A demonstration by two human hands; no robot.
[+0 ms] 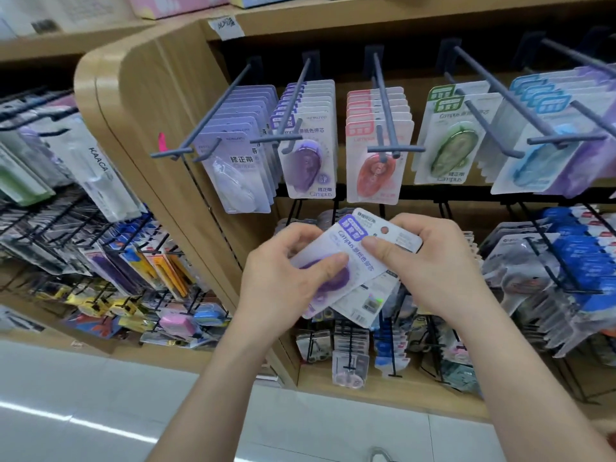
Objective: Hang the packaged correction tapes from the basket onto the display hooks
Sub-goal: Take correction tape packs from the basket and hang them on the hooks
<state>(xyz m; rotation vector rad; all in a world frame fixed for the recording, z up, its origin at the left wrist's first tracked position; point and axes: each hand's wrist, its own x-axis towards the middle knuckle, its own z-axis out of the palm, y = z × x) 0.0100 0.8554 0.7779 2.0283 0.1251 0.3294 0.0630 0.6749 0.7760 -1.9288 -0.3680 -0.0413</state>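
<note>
Both my hands hold a small fanned stack of packaged purple correction tapes (353,258) in front of the shelf. My left hand (283,278) grips the lower part, thumb over the purple blister. My right hand (430,261) pinches the top card near its hang hole. Above them, grey display hooks (290,105) carry rows of the same goods: pale lilac packs (236,168), purple packs (310,155), red packs (376,161), green packs (450,145) and blue packs (540,151). The basket is mostly out of view; only a metal bit (380,453) shows at the bottom edge.
A wooden shelf end panel (150,128) juts out left of the hooks. Black wire hooks with other stationery fill the lower rows (550,261) and the left bay (100,245). White floor tiles (100,411) lie below.
</note>
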